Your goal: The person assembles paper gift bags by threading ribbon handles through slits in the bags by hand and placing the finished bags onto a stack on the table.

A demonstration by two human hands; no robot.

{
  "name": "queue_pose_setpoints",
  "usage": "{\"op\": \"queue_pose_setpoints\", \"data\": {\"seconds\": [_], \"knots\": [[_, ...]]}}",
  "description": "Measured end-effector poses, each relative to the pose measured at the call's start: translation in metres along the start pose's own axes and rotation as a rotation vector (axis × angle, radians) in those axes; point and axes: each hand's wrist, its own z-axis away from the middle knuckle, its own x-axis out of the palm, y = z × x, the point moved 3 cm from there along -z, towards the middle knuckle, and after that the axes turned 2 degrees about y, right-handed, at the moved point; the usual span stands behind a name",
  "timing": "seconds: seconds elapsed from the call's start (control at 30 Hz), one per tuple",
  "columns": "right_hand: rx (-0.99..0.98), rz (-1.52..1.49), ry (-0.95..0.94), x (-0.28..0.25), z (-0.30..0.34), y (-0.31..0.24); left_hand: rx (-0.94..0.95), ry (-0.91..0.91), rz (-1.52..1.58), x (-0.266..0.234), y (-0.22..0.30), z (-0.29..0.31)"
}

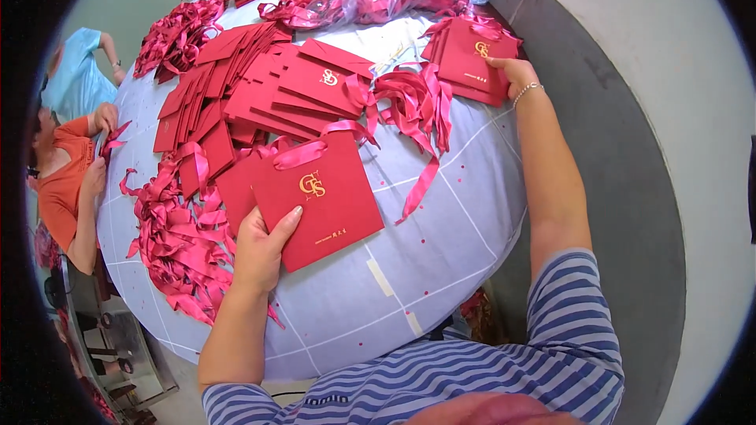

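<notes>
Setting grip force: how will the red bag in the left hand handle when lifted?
The red bag is probably stiff: flat face, straight edges. Likely light: the left hand pinches one edge. Its pink ribbon may flop; it drapes limply.

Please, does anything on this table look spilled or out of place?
Yes: small red specks lie scattered on the pale cloth, right of the held red bag. They look odd, lying loose, apart from the heaped ribbons.

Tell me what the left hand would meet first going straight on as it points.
Beyond the red bag in the left hand, probably the pile of red bags, though depth is unclear.
</notes>
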Motion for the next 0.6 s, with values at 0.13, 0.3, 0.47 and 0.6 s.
{"op": "queue_pose_setpoints", "data": {"seconds": [0.13,0.3,0.47,0.6], "knots": [[0.051,-0.045,-0.015,-0.011,-0.055,-0.005,-0.020,0.005,-0.002,0.004,0.002,-0.002],[-0.102,-0.018,-0.104,0.012,-0.055,-0.025,-0.035,0.036,-0.019,0.000,0.001,0.001],[-0.380,0.300,-0.069,0.010,-0.066,-0.017,-0.022,0.026,-0.062,0.003,0.001,-0.002],[-0.865,0.778,0.393,0.006,-0.038,-0.026,-0.025,0.018,-0.078,0.005,0.001,-0.003]]}}
